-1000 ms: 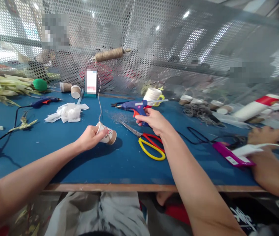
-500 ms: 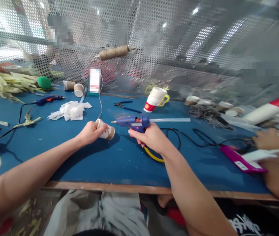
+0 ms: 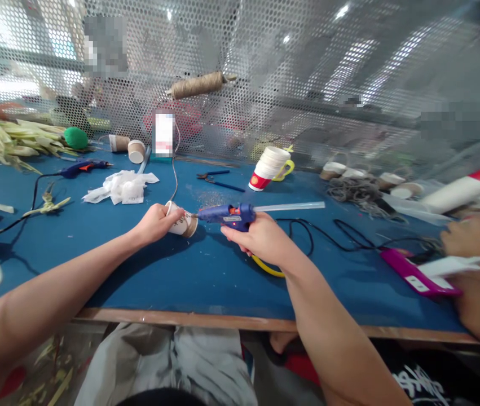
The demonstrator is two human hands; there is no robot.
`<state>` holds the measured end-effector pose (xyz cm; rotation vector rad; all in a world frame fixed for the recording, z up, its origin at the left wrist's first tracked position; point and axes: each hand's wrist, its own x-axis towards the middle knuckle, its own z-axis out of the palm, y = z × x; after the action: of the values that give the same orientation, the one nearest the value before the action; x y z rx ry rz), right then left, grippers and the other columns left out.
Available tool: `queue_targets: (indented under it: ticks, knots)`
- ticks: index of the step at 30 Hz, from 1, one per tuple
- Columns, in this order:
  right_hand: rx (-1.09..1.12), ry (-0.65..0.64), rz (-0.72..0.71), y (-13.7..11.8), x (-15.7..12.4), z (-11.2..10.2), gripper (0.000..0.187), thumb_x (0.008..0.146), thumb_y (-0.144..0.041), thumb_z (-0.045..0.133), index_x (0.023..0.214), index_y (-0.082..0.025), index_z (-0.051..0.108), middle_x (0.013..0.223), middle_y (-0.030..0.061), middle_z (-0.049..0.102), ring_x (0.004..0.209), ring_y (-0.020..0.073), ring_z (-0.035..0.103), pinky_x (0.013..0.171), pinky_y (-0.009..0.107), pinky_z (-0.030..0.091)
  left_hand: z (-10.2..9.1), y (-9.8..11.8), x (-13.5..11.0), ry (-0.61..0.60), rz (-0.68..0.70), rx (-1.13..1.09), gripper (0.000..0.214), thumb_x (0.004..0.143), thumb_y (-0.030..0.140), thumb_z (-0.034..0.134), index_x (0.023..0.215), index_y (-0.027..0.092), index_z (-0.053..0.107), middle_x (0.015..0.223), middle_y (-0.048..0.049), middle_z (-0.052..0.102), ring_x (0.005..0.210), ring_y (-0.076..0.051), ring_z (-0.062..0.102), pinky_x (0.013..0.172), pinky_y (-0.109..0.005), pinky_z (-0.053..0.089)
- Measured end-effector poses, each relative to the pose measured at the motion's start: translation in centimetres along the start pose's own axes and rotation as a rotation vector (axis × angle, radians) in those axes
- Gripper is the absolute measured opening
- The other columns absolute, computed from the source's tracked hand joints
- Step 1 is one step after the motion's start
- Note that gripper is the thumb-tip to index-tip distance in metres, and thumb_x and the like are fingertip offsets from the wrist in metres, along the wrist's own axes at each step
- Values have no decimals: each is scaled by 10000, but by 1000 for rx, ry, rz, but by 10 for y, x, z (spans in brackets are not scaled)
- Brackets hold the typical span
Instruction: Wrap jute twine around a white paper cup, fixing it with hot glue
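Note:
My left hand (image 3: 158,223) grips a white paper cup (image 3: 179,223) tilted on its side, its mouth toward the hand. Brown twine wraps the cup's base end, and a strand of twine (image 3: 175,175) runs up from the cup to a spool (image 3: 197,85) on the mesh. Held in my right hand (image 3: 260,237) is a blue hot glue gun (image 3: 228,214), a clear glue stick (image 3: 293,207) jutting from its back. The nozzle points left and appears to touch the cup near the twine wrap.
Behind are pliers (image 3: 220,180), stacked paper cups (image 3: 268,168), crumpled white plastic (image 3: 122,187) and a phone (image 3: 164,134). A second glue gun (image 3: 85,168) lies left, near corn husks (image 3: 9,138). A purple power strip (image 3: 417,273) and another person's hand (image 3: 474,237) are at right.
The glue gun's nozzle has moved slightly down to the cup, closing the gap between them. The cup has rolled a little in my left hand.

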<state>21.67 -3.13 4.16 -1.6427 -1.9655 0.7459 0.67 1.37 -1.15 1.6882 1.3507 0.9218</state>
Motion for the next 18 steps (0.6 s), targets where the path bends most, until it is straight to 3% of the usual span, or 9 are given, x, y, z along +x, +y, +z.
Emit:
queue_targets:
  ticks: [18]
  knots:
    - [-56, -17, -9, -3, -4, -1, 230, 709, -327, 551, 544, -174, 503, 381, -36, 483, 324, 85, 464, 364, 200, 400, 1, -2, 2, -17, -18, 70, 422, 716, 458, 437, 570, 95, 596, 475, 13, 412, 458, -87, 325, 447, -223, 265]
